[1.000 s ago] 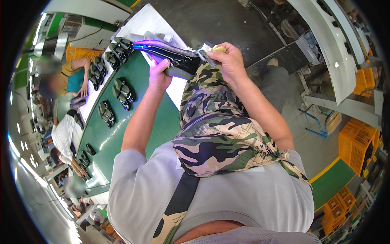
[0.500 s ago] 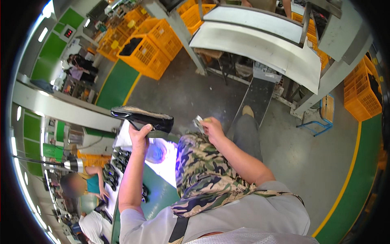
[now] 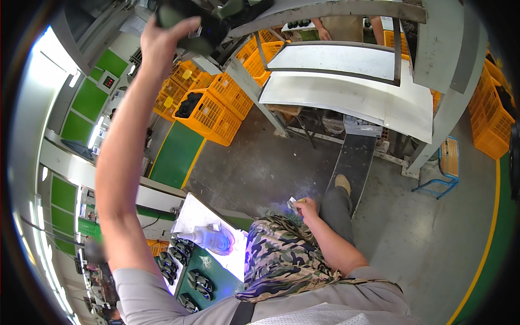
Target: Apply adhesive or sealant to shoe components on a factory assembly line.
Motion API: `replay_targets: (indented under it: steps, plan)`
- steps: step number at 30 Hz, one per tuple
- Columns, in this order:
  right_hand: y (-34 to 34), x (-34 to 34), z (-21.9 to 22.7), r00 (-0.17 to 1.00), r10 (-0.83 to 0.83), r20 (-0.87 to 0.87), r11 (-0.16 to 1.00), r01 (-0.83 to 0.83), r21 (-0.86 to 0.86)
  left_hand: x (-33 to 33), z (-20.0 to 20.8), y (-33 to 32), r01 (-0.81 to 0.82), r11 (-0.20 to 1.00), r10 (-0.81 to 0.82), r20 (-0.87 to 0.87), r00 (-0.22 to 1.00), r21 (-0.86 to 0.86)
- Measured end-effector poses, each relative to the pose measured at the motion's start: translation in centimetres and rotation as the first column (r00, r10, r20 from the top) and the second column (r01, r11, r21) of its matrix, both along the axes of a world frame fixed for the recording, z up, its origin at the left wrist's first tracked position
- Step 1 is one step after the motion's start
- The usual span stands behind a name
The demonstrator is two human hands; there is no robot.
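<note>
My left hand (image 3: 161, 46) is raised at the upper left, its thumb and fingers closed on a dark shoe (image 3: 179, 20). The shoe is partly cut off by the picture's edge and is close to other dark shoes (image 3: 238, 12) on a raised rack. Whether it rests on the rack, I cannot tell. Low, beyond my camouflage apron (image 3: 284, 254), my right hand (image 3: 307, 210) pinches a small whitish, silvery piece (image 3: 293, 202) whose kind is unclear.
Left of the apron, a clear bottle with a spout (image 3: 208, 238) lies under purplish light on a white-and-green table (image 3: 225, 265). Several dark shoes (image 3: 200, 284) rest there. Orange crates (image 3: 208, 122), a metal frame with white panels (image 3: 352, 92) and a blue-legged stool (image 3: 448, 162) stand around.
My left hand has lifted the shoe from above the table to the rack at the upper left. My right hand stays low, still pinching the small piece. The view has shifted.
</note>
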State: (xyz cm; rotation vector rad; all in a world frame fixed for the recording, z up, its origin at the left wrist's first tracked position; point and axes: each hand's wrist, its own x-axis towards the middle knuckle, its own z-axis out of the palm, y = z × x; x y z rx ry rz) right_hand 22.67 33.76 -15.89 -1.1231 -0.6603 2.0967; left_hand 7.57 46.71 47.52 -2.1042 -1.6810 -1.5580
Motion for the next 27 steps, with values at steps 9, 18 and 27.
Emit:
replay_targets:
  steps: [9, 18, 27]
  plan:
    - [-0.5, 0.3, -0.7, 0.998, 0.055, 0.015, 0.998, -0.055, -0.028, 11.5, 1.8, 8.5, -0.500, 0.859, 0.437, -0.353, 0.827, -0.109]
    - [1.0, -0.5, -2.4, 0.998, 0.058, -0.016, 0.998, -0.058, -0.012, 3.9, -12.9, -3.1, 0.103, 0.985, -0.093, -0.082, 0.992, 0.135]
    - [2.4, 1.9, -4.1, 0.991, 0.114, -0.067, 0.978, -0.124, -0.167, -8.0, -49.9, -42.9, -0.338, 0.612, 0.635, 0.189, 0.749, -0.715]
